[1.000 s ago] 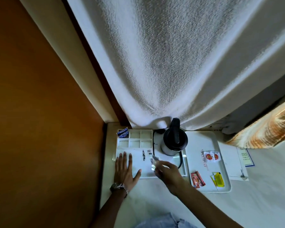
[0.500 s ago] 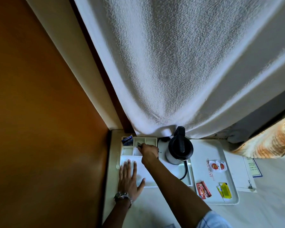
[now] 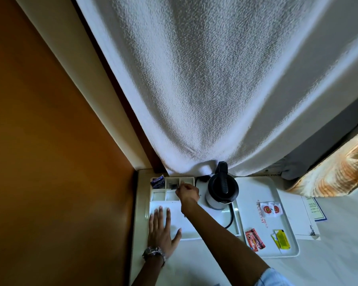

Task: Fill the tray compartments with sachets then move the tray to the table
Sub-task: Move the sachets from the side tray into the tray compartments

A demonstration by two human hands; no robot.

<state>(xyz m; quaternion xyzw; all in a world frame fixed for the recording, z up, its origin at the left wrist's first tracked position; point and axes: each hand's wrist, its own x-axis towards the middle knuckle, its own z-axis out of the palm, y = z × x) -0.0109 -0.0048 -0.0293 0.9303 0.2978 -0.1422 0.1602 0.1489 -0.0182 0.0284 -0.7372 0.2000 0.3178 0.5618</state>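
Sachets are going into the white tray [image 3: 153, 198] that sits on the table [image 3: 140, 203] by the orange wall. A second ago the right hand [image 3: 187, 191] was low down by the kettle [image 3: 222, 189] with a small white packet. Now it has reached up to the little boxes at the far end of the tray. Its grip is pinched small at the edge of the middle top box, where dark sachets [image 3: 172, 185] lie; I cannot tell if it has let go yet. Blue sachets [image 3: 158, 181] already fill the top left box. The left hand [image 3: 162, 230] is still flat and wide open on the tray, keeping it from sliding. More sachets wait on the other tray [image 3: 285, 252], like the red ones [image 3: 254, 239], so some boxes likely still need filling.
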